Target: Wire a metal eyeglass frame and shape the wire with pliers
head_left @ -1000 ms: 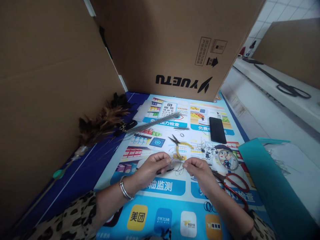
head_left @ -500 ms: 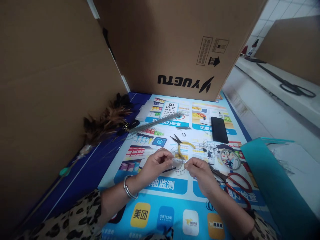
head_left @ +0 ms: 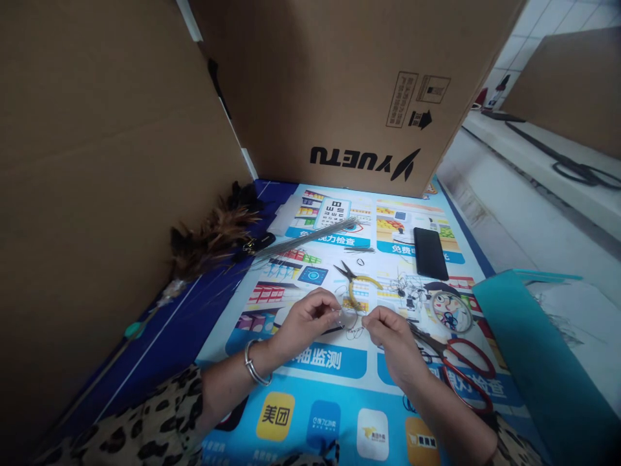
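Over the printed mat, my left hand (head_left: 310,321) pinches a thin wire loop (head_left: 357,313) between thumb and fingertips. My right hand (head_left: 395,338) is closed in a pinch at the loop's other side, seemingly on a fine end of the same wire. The strand itself is too thin to follow fully. Just beyond the fingers lie pliers (head_left: 367,279) with yellow handles, jaws pointing away. Red-handled scissors (head_left: 440,349) rest beside my right wrist, partly behind it. A tangle of thin dark wire (head_left: 402,291) is spread past my right hand.
A bundle of straight wires (head_left: 315,237) lies farther back, with a black phone (head_left: 431,254) to its right. A round clear dish (head_left: 451,312) and a teal box (head_left: 533,362) stand right. Feathers (head_left: 213,223) line the left. Cardboard (head_left: 359,97) walls the back.
The wire loop between my hands has shifted and looks smaller in outline. Both hands keep their pinches. The whole scene sits slightly farther right as the camera turned a little.
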Action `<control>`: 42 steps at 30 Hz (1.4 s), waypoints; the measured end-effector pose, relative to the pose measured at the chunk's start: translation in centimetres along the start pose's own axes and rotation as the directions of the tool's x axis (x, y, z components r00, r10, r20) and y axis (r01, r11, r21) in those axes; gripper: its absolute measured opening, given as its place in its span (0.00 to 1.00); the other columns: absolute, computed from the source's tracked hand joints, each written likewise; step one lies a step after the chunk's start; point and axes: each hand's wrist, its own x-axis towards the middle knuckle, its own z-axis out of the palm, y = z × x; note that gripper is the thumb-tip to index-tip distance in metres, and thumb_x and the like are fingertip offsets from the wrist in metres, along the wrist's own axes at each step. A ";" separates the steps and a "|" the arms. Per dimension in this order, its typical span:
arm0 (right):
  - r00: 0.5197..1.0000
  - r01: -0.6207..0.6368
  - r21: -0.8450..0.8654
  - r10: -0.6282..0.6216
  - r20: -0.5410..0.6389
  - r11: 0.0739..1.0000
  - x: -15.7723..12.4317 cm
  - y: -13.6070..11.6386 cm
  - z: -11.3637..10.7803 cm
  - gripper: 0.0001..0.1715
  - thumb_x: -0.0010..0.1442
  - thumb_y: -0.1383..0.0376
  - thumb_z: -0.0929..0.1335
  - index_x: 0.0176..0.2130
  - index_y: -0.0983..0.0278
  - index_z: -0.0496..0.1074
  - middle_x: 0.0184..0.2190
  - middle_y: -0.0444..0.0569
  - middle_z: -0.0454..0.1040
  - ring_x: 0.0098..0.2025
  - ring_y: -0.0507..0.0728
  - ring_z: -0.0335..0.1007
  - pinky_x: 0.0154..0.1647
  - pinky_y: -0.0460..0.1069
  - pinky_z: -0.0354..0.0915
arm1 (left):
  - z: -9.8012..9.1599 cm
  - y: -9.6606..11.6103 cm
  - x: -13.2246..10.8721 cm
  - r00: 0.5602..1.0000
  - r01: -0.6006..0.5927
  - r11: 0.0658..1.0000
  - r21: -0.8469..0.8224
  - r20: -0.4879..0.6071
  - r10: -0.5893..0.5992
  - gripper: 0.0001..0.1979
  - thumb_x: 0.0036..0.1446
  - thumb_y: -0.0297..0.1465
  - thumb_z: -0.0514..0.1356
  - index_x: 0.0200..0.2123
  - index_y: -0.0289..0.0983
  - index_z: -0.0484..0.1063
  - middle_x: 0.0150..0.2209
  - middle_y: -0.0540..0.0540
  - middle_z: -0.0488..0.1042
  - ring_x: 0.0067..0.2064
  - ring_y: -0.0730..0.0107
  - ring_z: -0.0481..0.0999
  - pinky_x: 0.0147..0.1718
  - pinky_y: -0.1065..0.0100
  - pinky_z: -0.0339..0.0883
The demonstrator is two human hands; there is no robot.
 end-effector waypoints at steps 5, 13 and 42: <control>0.999 0.009 0.030 -0.007 -0.050 1.000 -0.1 0.2 0.0 0.14 0.54 0.62 0.67 0.22 0.63 0.61 0.17 0.38 0.52 0.22 0.48 0.43 0.23 0.46 0.44 | 0.0 -0.1 -0.1 0.999 -0.032 0.999 0.035 0.035 0.030 0.04 0.53 0.29 0.59 0.34 0.35 0.69 0.34 0.46 0.66 0.35 0.70 0.66 0.35 0.69 0.61; 0.994 0.001 0.049 0.004 -0.106 0.999 -0.1 0.1 0.0 0.14 0.53 0.60 0.67 0.22 0.63 0.61 0.17 0.37 0.50 0.21 0.49 0.42 0.22 0.46 0.43 | -0.1 0.6 -0.3 0.993 -0.082 0.995 0.061 0.086 0.077 0.05 0.55 0.28 0.56 0.36 0.36 0.70 0.35 0.45 0.67 0.36 0.70 0.66 0.36 0.68 0.62; 0.992 -0.024 0.074 0.033 -0.123 0.997 -0.3 0.4 0.8 0.14 0.53 0.60 0.67 0.22 0.63 0.61 0.16 0.38 0.52 0.21 0.49 0.44 0.22 0.46 0.44 | 0.1 -0.6 -0.3 0.988 -0.150 0.966 0.209 0.005 0.152 0.07 0.50 0.31 0.63 0.33 0.37 0.70 0.34 0.44 0.70 0.35 0.67 0.68 0.33 0.68 0.63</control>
